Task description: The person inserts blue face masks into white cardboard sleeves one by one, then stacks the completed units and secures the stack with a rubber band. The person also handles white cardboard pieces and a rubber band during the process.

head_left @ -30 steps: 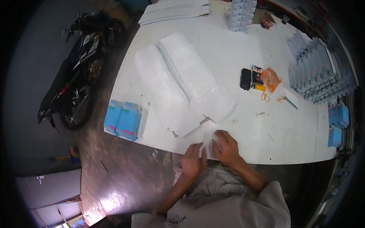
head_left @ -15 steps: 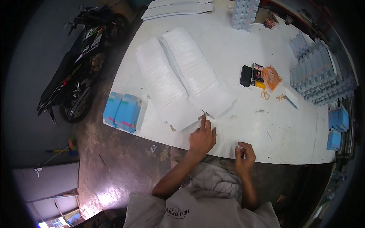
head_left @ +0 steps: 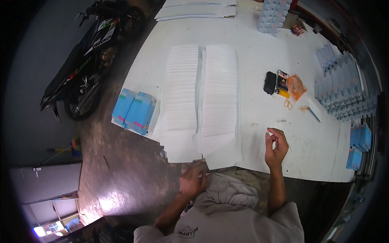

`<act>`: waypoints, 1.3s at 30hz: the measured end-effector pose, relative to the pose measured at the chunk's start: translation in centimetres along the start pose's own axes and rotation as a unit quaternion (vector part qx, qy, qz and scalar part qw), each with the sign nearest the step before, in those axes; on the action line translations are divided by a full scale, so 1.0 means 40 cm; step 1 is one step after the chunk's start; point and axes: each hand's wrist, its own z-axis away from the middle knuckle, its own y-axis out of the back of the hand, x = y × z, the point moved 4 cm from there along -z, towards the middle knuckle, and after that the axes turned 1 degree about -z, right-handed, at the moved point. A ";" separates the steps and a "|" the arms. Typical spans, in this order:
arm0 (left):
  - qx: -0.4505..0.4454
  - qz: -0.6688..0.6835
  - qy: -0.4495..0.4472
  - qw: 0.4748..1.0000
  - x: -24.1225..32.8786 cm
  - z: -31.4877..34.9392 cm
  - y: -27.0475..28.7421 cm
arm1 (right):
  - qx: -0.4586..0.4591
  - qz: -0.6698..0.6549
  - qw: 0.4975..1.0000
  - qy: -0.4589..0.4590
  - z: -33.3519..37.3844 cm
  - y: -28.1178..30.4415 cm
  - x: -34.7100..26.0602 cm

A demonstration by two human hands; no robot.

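Note:
Two long rows of overlapping white sheets, a left row (head_left: pixel 181 93) and a right row (head_left: pixel 221 93), lie side by side on the white table (head_left: pixel 259 60). Their near ends reach the table's front edge. My left hand (head_left: pixel 193 179) is just below those ends, near the gap between the rows; its fingers are bent and blurred, so what they touch is unclear. Over the table, right of the rows, my right hand (head_left: pixel 277 148) is raised with curved fingers apart from the thumb, holding nothing.
Blue bundles (head_left: pixel 135 111) sit at the table's left edge. To the right are a black case (head_left: pixel 270 83), an orange bag (head_left: pixel 297 87), yellow-handled scissors (head_left: pixel 304 109) and tall grey-blue stacks (head_left: pixel 339 79). More white sheets (head_left: pixel 196 12) lie at the far edge. A motorbike (head_left: pixel 87 60) stands left.
The white rows have swung from slanting to straight and come nearer the front edge. My left hand has drawn back toward me; my right hand has moved right and farther over the table.

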 end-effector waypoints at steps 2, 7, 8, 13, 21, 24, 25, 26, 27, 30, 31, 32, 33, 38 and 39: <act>0.061 0.054 0.067 0.994 -0.037 0.045 -0.009 | -0.008 -0.001 1.000 0.012 -0.009 -0.010 0.000; 0.089 0.512 0.435 0.735 -0.067 0.020 -0.073 | -0.003 -0.022 1.000 0.005 -0.014 -0.016 0.026; 0.100 0.550 0.427 0.710 -0.076 0.014 -0.089 | -0.003 -0.023 1.000 0.002 -0.012 -0.015 0.027; 0.129 0.594 0.408 0.681 -0.139 0.032 -0.167 | 0.004 -0.012 1.000 -0.004 0.000 0.001 0.034; 0.112 0.537 0.388 0.740 -0.142 0.040 -0.078 | 0.022 -0.006 1.000 -0.015 0.013 0.021 0.055; 0.030 0.525 0.332 0.783 -0.243 0.082 -0.046 | 0.021 -0.005 1.000 -0.010 -0.001 0.023 0.068; 0.012 0.518 0.330 0.789 -0.269 0.091 -0.039 | 0.023 -0.011 1.000 -0.008 -0.010 0.023 0.069; -0.007 0.511 0.327 0.795 -0.290 0.102 -0.033 | 0.026 -0.018 0.999 -0.007 -0.021 0.022 0.069; -0.014 0.501 0.334 0.798 -0.298 0.108 -0.025 | 0.029 -0.019 0.999 -0.001 -0.034 0.023 0.065; -0.033 0.456 0.363 0.812 -0.302 0.115 0.019 | 0.044 -0.004 0.999 0.022 -0.083 0.025 0.047; -0.039 0.431 0.376 0.819 -0.309 0.117 0.037 | 0.047 0.020 0.999 0.002 -0.101 0.031 0.066; -0.044 0.405 0.389 0.826 -0.324 0.121 0.049 | 0.050 0.043 0.998 -0.019 -0.120 0.036 0.096; -0.034 0.445 0.375 0.812 -0.345 0.133 0.059 | 0.049 0.061 0.996 -0.037 -0.146 0.028 0.128; 0.022 0.573 0.390 0.721 -0.412 0.139 0.065 | -0.049 0.129 0.990 0.010 -0.284 -0.042 0.382; 0.031 0.588 0.404 0.700 -0.435 0.144 0.060 | -0.053 0.166 0.984 0.036 -0.305 -0.058 0.404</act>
